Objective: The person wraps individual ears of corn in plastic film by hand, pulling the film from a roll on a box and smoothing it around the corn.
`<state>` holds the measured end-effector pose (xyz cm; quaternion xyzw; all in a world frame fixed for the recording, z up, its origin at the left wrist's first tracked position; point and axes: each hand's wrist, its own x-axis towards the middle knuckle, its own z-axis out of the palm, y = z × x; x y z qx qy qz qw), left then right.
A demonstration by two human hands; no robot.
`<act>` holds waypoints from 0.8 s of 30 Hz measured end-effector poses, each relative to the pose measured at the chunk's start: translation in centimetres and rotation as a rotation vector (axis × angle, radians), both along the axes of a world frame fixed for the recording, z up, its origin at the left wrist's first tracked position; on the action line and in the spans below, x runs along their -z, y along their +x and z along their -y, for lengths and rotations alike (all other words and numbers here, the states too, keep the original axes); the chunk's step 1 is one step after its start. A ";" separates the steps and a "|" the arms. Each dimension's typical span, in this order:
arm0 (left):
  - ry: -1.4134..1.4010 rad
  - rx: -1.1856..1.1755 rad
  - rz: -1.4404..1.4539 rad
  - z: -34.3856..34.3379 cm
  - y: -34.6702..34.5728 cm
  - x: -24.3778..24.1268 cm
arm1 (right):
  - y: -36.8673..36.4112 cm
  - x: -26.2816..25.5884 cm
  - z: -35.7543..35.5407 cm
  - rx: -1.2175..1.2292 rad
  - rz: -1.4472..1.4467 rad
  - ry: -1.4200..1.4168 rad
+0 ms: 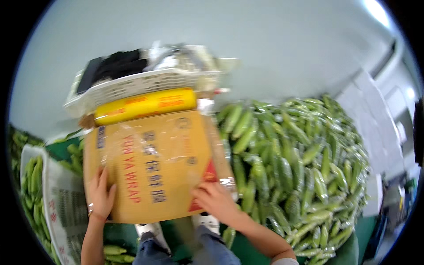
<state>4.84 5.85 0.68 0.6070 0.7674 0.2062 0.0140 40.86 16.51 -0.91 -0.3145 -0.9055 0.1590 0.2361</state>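
Note:
A flat cardboard carton point(172, 139) with printed writing lies in front of me, its top partly covered by shiny clear film. My left hand point(101, 195) rests on the carton's left side with thumb and fingers apart. On the lower right, beside a red printed corner, my right hand point(213, 198) touches the carton with bent fingers. Whether those fingers pinch any film cannot be made out. Along the carton's far edge lies a yellow roll point(145, 104) with red print.
Behind the roll, a white plastic basket point(132, 84) holds black items point(121, 64). To the right is a large heap of film-wrapped green vegetables point(291, 159), seemingly ears of corn in husk. A white crate point(66, 192) stands left, near unwrapped green ears point(33, 179). The wall point(281, 49) rises behind.

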 end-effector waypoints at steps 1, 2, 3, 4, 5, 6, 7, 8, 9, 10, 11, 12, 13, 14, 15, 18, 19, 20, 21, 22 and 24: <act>0.019 -0.021 -0.036 -1.7 -0.5 0.0 | -1.0 1.0 -1.2 0.010 0.019 0.042; 0.053 -0.015 -0.030 -3.0 -1.2 0.9 | -0.8 1.2 -2.8 -0.102 0.208 0.225; 0.086 0.002 -0.020 -4.5 -1.8 1.6 | -2.0 0.0 -3.4 0.173 0.112 -0.111; 0.075 -0.015 0.039 -5.7 -2.0 0.7 | -3.0 -0.8 -4.7 0.193 0.094 -0.166; 0.072 -0.022 0.106 -6.7 -2.5 0.0 | -4.0 -0.3 -6.2 0.166 0.019 0.011; 0.099 0.006 0.014 -6.9 -4.1 -0.3 | -5.7 -0.4 -7.1 0.114 0.033 -0.010; 0.127 0.044 -0.061 -7.4 -4.9 0.0 | -6.7 -0.7 -8.0 0.073 0.064 -0.025; 0.156 0.090 -0.135 -8.1 -5.6 0.2 | -7.7 -0.6 -8.9 0.067 0.024 -0.035; 0.197 0.131 -0.181 -8.2 -6.6 -0.4 | -9.4 -0.2 -9.6 0.050 -0.030 -0.053; 0.255 0.190 -0.207 -9.1 -6.7 -0.9 | -9.7 -0.2 -10.2 0.053 -0.064 -0.057; 0.313 0.248 -0.237 -9.6 -6.7 -1.1 | -9.6 -0.2 -10.7 0.068 -0.096 -0.130; 0.337 0.197 -0.084 -9.3 -7.6 -0.8 | -9.7 -0.5 -11.3 0.075 -0.139 -0.199; 0.389 0.088 0.101 -8.7 -8.1 -0.4 | -9.2 -0.4 -11.8 0.096 -0.171 -0.274; 0.439 -0.027 0.282 -7.3 -8.6 -0.3 | -8.1 -0.6 -11.8 0.144 -0.229 -0.374; 0.476 -0.152 0.476 -5.3 -8.7 0.2 | -6.5 -0.9 -10.8 0.195 -0.270 -0.482; 0.325 0.098 -0.100 3.6 -7.3 -2.5 | -3.9 -5.0 -6.4 0.238 -0.070 -0.485; 0.211 0.149 -0.224 6.4 -6.2 -2.7 | -2.6 -5.1 -4.2 0.233 -0.043 -0.531; 0.169 0.284 -0.133 9.4 -5.9 -2.2 | -1.1 -4.2 -1.9 0.231 -0.048 -0.531; 0.253 0.271 0.005 11.3 -4.3 -1.7 | 0.0 -3.2 -0.2 0.115 -0.063 -0.425; 0.183 0.337 0.072 13.8 -3.8 0.5 | 0.2 -3.0 1.5 0.120 -0.149 -0.591; 0.206 0.315 0.122 15.4 -2.5 1.7 | 0.9 -0.6 3.9 0.171 -0.099 -0.649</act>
